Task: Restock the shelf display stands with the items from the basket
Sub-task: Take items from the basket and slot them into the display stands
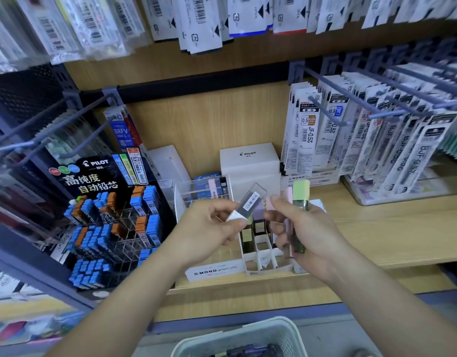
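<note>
My left hand pinches a clear-capped lead case with a barcode label, held tilted above the white MONO display stand on the wooden shelf. My right hand grips a green-capped lead case and a pink one together, upright, just right of the stand. The stand's slots hold a few dark cases at the back. The pale basket sits at the bottom edge, with dark items barely visible inside.
A black PILOT lead display with blue and orange cases stands to the left. A clear acrylic box and white PILOT boxes sit behind the stand. Refill packs hang on pegs at upper right and above.
</note>
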### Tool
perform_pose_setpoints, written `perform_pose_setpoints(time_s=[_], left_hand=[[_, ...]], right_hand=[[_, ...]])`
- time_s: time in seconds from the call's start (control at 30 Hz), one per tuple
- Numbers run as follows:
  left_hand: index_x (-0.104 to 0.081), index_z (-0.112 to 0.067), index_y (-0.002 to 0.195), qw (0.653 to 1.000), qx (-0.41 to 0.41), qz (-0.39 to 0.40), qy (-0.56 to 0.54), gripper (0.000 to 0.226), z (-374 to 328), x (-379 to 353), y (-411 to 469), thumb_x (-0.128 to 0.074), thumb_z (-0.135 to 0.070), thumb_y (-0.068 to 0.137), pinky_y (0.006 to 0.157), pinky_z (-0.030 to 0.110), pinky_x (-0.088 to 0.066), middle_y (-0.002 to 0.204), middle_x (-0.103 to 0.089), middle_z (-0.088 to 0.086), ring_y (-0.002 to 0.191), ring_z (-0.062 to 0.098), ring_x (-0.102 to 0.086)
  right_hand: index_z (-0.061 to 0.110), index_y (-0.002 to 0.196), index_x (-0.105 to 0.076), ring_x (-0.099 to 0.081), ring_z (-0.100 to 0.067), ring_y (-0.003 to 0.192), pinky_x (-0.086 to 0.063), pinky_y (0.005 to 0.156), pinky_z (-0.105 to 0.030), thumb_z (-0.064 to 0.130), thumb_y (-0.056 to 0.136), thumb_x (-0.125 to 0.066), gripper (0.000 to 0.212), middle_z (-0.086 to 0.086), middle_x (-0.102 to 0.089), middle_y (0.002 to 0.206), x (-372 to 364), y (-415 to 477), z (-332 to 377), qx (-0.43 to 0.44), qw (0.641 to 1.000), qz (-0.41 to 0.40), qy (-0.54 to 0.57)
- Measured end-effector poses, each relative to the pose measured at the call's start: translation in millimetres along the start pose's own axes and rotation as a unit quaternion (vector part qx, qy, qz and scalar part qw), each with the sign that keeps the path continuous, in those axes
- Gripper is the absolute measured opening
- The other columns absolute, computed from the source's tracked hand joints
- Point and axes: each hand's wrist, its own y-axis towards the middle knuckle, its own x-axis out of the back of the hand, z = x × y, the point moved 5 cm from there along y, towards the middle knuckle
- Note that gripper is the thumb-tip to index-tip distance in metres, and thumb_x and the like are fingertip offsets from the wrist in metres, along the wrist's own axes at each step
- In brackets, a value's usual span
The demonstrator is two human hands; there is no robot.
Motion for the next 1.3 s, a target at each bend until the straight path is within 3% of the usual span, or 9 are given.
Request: perform_pose_setpoints(time_s=[0.1, 0.2, 0.33, 0.47, 0.7, 0.9, 1.0, 1.17, 1.3], left_hand=[[-0.072, -0.035, 0.101, 0.991, -0.064, -0.031, 0.112, 0.025, 3, 8, 4, -0.07, -0.016, 0.085, 0.073, 0.022, -0.05, 0.087, -0.067, -0.006, 0.069, 0.001, -0.055], [-0.074, -0.032, 0.1, 0.96, -0.173, -0.08, 0.206, 0.031, -5, 7, 2, -0.073, -0.008, 0.08, 0.071, 0.012, -0.042, 0.088, -0.058, -0.009, 0.08, 0.004, -0.055], [-0.072, -0.029, 0.102, 0.991, -0.102, -0.071, 0.052, 0.039, -7, 8, 1, -0.066, 0.004, 0.082, 0.081, 0.015, -0.05, 0.099, -0.066, -0.002, 0.082, 0.001, -0.062], [-0.065, -0.011, 0.112, 0.983, 0.022, -0.002, -0.183, 0.03, -3, 8, 2, -0.055, 0.006, 0.088, 0.079, 0.028, -0.057, 0.096, -0.073, 0.014, 0.083, 0.022, -0.069], [-0.072, -0.009, 0.097, 0.978, -0.001, -0.076, -0.196, 0.017, -8, 10, 5, -0.069, -0.005, 0.08, 0.066, 0.022, -0.057, 0.081, -0.073, 0.012, 0.066, 0.016, -0.067], [-0.072, -0.024, 0.094, 0.992, -0.08, -0.061, -0.081, 0.025, -36, -14, 18, -0.064, -0.002, 0.087, 0.074, 0.022, -0.057, 0.08, -0.072, -0.001, 0.07, 0.01, -0.068], [-0.07, -0.026, 0.091, 0.994, -0.102, -0.042, -0.007, 0.023, -43, -46, 29, -0.067, -0.004, 0.085, 0.073, 0.025, -0.057, 0.084, -0.071, 0.001, 0.072, 0.011, -0.068], [-0.071, -0.027, 0.083, 0.984, -0.124, -0.067, 0.108, 0.014, -40, -95, 50, -0.077, -0.016, 0.078, 0.068, 0.012, -0.049, 0.073, -0.064, -0.015, 0.062, -0.005, -0.057], [-0.073, -0.02, 0.097, 0.973, -0.136, -0.072, 0.169, 0.016, -34, -120, 64, -0.074, -0.018, 0.081, 0.073, 0.013, -0.046, 0.084, -0.067, -0.01, 0.072, 0.005, -0.059]], right_hand=[[0.016, 0.084, -0.062, -0.04, -0.01, 0.046, -0.028, 0.036, -0.017, 0.051, 0.08, -0.07, 0.036, -0.001, -0.059, 0.064, 2, -2, 1, -0.053, 0.996, 0.04, -0.061], [0.012, 0.084, -0.066, -0.041, -0.007, 0.043, -0.029, 0.033, -0.015, 0.034, 0.081, -0.074, 0.023, -0.003, -0.061, 0.063, -4, -6, -2, -0.076, 0.991, 0.097, -0.055], [0.007, 0.09, -0.064, -0.042, -0.009, 0.044, -0.031, 0.035, -0.017, 0.01, 0.081, -0.074, 0.014, -0.004, -0.059, 0.06, -7, -4, -1, -0.009, 0.991, 0.099, -0.086], [0.007, 0.093, -0.06, -0.044, -0.013, 0.047, -0.036, 0.04, -0.022, 0.008, 0.081, -0.076, 0.021, -0.003, -0.057, 0.06, -3, -1, 4, 0.063, 0.986, 0.068, -0.14], [0.006, 0.093, -0.064, -0.046, -0.01, 0.047, -0.035, 0.039, -0.02, 0.026, 0.087, -0.071, 0.022, -0.005, -0.059, 0.068, 7, -5, 13, 0.053, 0.991, 0.048, -0.109], [0.012, 0.095, -0.059, -0.044, -0.011, 0.052, -0.034, 0.04, -0.016, 0.007, 0.088, -0.052, 0.011, -0.004, -0.054, 0.072, 70, -3, 48, 0.014, 0.995, 0.008, 0.101], [0.009, 0.094, -0.059, -0.044, -0.011, 0.054, -0.037, 0.041, -0.016, 0.0, 0.086, -0.045, 0.019, -0.004, -0.05, 0.072, 103, -4, 53, 0.012, 0.991, -0.014, 0.133], [0.004, 0.099, -0.061, -0.046, -0.014, 0.056, -0.044, 0.042, -0.019, 0.0, 0.087, -0.048, 0.019, -0.006, -0.047, 0.07, 127, -6, 51, 0.009, 0.986, -0.043, 0.162], [0.0, 0.105, -0.062, -0.048, -0.015, 0.057, -0.047, 0.044, -0.02, -0.001, 0.087, -0.05, 0.022, -0.008, -0.048, 0.067, 131, -9, 48, -0.002, 0.986, -0.055, 0.154]])
